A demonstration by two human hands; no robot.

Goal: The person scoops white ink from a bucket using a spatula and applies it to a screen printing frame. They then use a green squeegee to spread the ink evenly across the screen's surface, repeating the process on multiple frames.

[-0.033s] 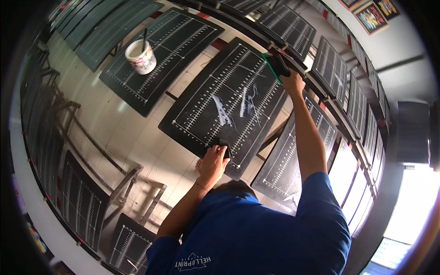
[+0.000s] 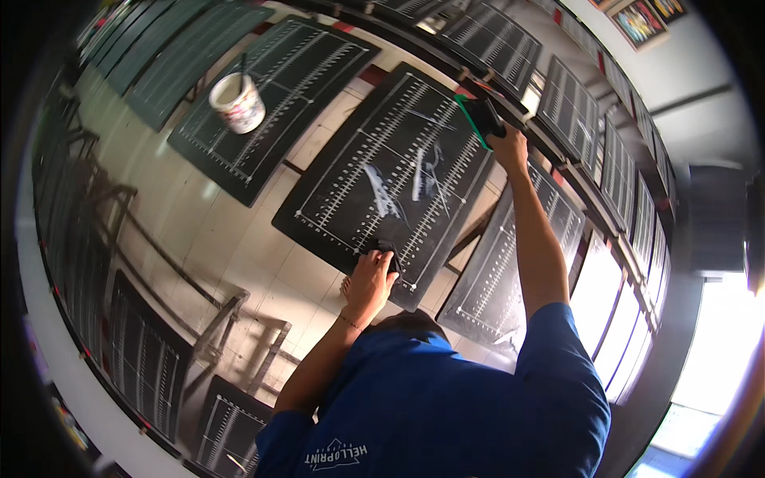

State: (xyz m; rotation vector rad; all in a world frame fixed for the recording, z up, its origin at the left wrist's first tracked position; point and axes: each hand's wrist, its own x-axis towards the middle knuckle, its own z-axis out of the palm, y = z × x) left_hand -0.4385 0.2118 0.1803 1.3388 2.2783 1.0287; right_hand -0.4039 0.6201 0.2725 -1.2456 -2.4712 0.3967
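A black platen board (image 2: 343,171) with white ruler lines lies in front of me. White smears of paste (image 2: 381,193) mark its middle. My right hand (image 2: 510,147) is closed around a squeegee (image 2: 484,119) with a black handle and a green blade edge, held over the board's far right corner. Near the front edge, my left hand (image 2: 371,279) has its fingers curled over a small black piece (image 2: 386,256); whether it is cloth or a pad I cannot make out. That hand rests at the board's near edge.
A white tub with a coloured pattern (image 2: 237,103), a dark stick standing in it, sits on the neighbouring board (image 2: 275,111) at left. More ruled boards (image 2: 510,263) stand along both sides. Metal frame legs (image 2: 227,319) rise from the tiled floor at lower left.
The view has shifted slightly, so the board and tub appear a little further left. Both hands keep their holds, with hardly any movement.
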